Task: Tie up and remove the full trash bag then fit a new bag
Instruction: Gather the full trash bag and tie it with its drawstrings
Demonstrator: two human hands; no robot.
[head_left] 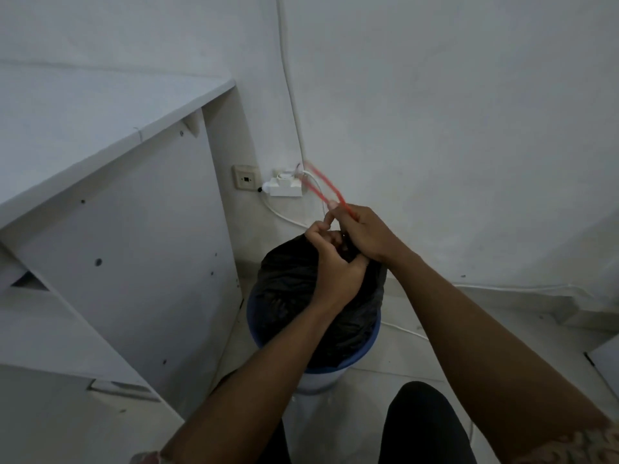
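Right grip (363,234) is pinching the red drawstring (335,193), a blurry loop sticking up toward the wall. Left grip (335,266) is clenched round the neck of the black trash bag (291,296). The bag sits in the blue-rimmed bin (372,338), beside a white bench (134,246).

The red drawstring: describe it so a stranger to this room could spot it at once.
Find the blue-rimmed bin by the white wall, holding a black trash bag. Above the bag's neck, the red drawstring rises from the right hand toward the power strip. Unlike the white cables beside it, it is a red loop.
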